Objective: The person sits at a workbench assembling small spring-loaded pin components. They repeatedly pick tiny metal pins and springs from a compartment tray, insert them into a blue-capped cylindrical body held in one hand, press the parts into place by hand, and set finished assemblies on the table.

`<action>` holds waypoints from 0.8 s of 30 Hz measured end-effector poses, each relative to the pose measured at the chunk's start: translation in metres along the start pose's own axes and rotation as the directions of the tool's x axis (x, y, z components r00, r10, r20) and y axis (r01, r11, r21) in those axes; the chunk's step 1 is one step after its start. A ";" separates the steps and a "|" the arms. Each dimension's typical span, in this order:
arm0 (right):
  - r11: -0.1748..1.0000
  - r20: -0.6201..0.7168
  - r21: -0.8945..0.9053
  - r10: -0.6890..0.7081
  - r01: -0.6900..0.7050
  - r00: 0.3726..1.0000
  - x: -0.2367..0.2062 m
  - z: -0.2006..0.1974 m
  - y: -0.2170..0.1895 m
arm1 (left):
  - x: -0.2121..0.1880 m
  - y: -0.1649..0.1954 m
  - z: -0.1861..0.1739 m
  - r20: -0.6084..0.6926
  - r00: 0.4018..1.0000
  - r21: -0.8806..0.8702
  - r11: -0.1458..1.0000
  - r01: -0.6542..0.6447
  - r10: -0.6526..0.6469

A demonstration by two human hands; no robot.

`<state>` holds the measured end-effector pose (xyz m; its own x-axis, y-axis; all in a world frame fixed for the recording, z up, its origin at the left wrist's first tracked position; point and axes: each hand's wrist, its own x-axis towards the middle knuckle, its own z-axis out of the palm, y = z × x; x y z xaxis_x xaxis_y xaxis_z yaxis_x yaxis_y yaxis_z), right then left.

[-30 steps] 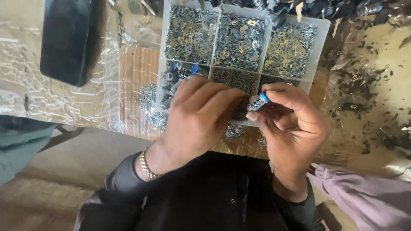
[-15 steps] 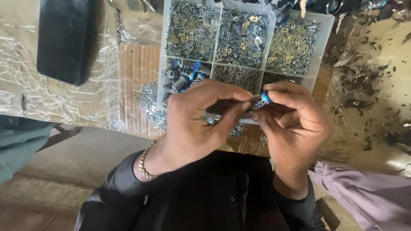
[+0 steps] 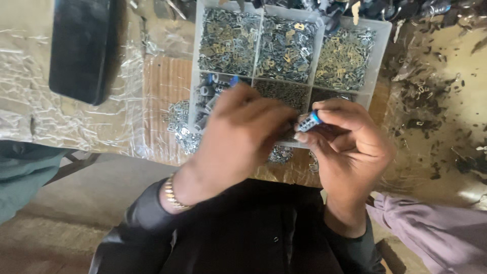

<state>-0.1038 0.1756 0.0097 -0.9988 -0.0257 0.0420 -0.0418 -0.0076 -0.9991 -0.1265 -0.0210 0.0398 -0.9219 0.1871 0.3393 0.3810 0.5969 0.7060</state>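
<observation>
Nearest to me, both forearms come up out of black sleeves, a thin gold-coloured bracelet (image 3: 175,195) on the left wrist. My right hand (image 3: 350,152) has its grip clenched on a small grey cylindrical part with a blue end (image 3: 308,122), pinched between thumb and forefinger and tilted towards eleven o'clock, so the blue tip faces the other hand. My left hand (image 3: 238,137) sits just beside it at nine o'clock, fingers curled down and reaching for the part; it is blurred, so I cannot tell whether its grip holds anything or has released. I judge the two hands meet over the near edge of the box so that loose bits fall back into it.

Under them lies a clear plastic compartment box (image 3: 383,38) full of small metal pieces, brassy and grey clips sorted by kind in the three far compartments. The near-left compartment, at ten o'clock of my left hand, holds more grey-and-blue cylinders (image 3: 210,94), handy for picking.

The bench (image 3: 40,116) is wrapped in crinkled clear plastic film, with corrugated cardboard (image 3: 162,96) under the box. At ten o'clock, farther off, rests a black oblong case (image 3: 81,48). Dark metal scraps (image 3: 421,101) are strewn at two o'clock. A mauve sleeve (image 3: 436,228) shows at four o'clock.
</observation>
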 end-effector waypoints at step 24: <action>0.992 -0.046 0.120 0.053 -0.047 0.998 0.001 0.014 0.000 | -0.047 -0.177 -0.123 -0.271 0.925 0.536 0.757 0.373 -0.264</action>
<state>-0.1042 0.1619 0.0098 -0.9997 0.0201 -0.0112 0.0086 -0.1259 -0.9920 -0.1422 -0.2315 -0.0248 -0.9347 -0.1964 0.2962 -0.0937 0.9401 0.3278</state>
